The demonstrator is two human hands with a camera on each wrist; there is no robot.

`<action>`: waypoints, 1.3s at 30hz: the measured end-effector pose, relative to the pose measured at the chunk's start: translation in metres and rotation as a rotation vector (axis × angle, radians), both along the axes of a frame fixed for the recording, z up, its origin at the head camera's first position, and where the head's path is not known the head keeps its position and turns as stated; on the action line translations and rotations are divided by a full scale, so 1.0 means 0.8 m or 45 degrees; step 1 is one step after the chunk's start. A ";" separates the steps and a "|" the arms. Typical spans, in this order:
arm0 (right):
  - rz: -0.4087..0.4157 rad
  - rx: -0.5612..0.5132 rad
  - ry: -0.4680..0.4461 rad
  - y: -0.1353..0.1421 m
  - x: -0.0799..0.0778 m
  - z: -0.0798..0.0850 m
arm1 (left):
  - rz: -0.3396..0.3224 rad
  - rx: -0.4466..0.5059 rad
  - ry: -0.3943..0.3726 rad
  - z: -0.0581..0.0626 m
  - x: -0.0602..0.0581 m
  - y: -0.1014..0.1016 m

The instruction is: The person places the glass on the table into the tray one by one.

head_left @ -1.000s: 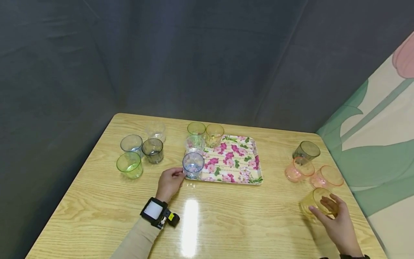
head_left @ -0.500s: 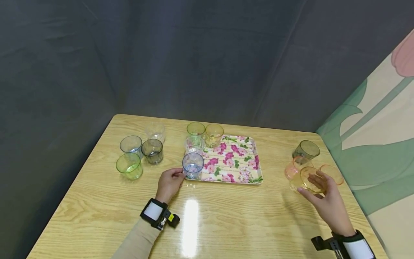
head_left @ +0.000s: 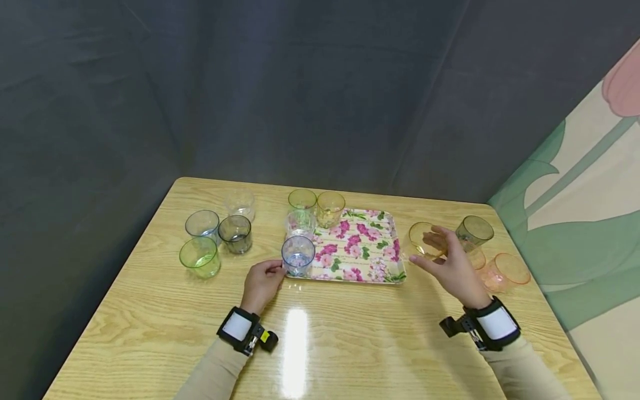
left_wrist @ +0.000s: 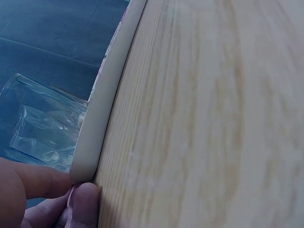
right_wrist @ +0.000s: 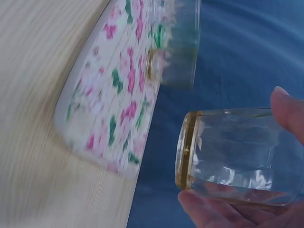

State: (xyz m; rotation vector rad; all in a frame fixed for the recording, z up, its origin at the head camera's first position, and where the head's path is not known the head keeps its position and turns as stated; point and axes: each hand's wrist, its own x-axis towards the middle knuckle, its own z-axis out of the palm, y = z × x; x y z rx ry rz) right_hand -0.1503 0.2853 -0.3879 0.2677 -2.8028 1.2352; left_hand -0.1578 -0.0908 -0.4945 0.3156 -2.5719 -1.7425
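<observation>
My left hand [head_left: 262, 283] pinches the near left corner of a flowered tray [head_left: 367, 261]; in the left wrist view, fingertips meet at the pale tray rim [left_wrist: 97, 128]. Along the tray's left side and far left corner stand a blue glass [head_left: 298, 261], a clear glass [head_left: 301, 225], a green glass [head_left: 302, 199] and a yellow glass [head_left: 330, 211]. Held between thumb and fingers of my right hand [head_left: 460, 278] is another yellow glass [head_left: 421, 241], just right of the tray. The right wrist view shows this yellow glass [right_wrist: 232, 152] raised, its thick base towards the tray.
Left of the tray are a clear glass [head_left: 241, 204], a blue glass [head_left: 202, 223], a dark grey glass [head_left: 236, 236] and a green glass [head_left: 201, 258]. A smoky glass [head_left: 476, 230] and pink glasses [head_left: 510, 272] stand by the table's right edge, one partly behind my right hand.
My right hand has carried the yellow glass leftward and away from me, past the pink glasses to the tray's right side. My left hand and the tray have stayed put.
</observation>
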 end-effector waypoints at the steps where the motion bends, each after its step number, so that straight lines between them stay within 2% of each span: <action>1: 0.015 -0.016 -0.011 -0.006 -0.005 -0.001 | 0.002 -0.011 0.005 0.000 0.000 0.000; 9: 0.126 -0.075 -0.072 -0.051 -0.043 -0.012 | 0.008 -0.046 0.019 0.000 0.002 0.001; 16: 0.170 -0.090 -0.133 -0.087 -0.065 -0.022 | 0.006 -0.053 0.024 -0.001 0.002 0.002; 25: 0.136 -0.160 -0.193 -0.128 -0.083 -0.047 | 0.029 -0.062 0.014 -0.003 0.004 0.002; 29: 0.124 -0.141 -0.205 -0.145 -0.088 -0.057 | 0.035 -0.094 0.009 -0.002 0.006 0.003; 39: 0.084 -0.103 -0.205 -0.174 -0.099 -0.076 | 0.026 -0.083 0.019 -0.002 0.004 0.003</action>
